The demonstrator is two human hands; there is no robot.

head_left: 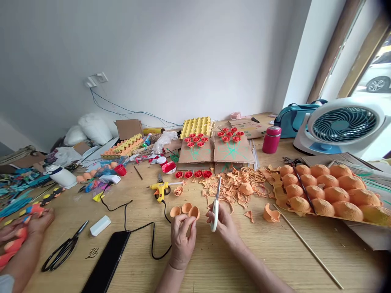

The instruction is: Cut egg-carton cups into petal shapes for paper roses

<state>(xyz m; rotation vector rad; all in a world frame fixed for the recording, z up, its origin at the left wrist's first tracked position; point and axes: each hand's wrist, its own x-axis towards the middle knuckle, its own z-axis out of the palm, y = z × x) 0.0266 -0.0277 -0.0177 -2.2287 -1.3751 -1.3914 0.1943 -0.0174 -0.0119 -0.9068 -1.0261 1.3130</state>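
My left hand [183,238] pinches a small orange egg-carton cup [194,212] between thumb and fingers. Just behind it, two similar cut cups [175,211] stand on the table. White-handled scissors [215,211] are held in my right hand [224,224], blades pointing away from me; their blades look closed. Orange carton scraps [235,189] lie heaped beyond the scissors. A partly rolled orange paper rose [178,191] rests near the yellow glue gun [159,190], with several red painted roses [198,174] in a row behind.
An orange egg tray [324,187] lies upside down at right, with a thin stick [308,246] before it. Black scissors [65,248], a phone [106,260] and a cable occupy the left front. Another person's hand [42,219] is at far left. Cardboard panels [233,156] with red roses stand behind.
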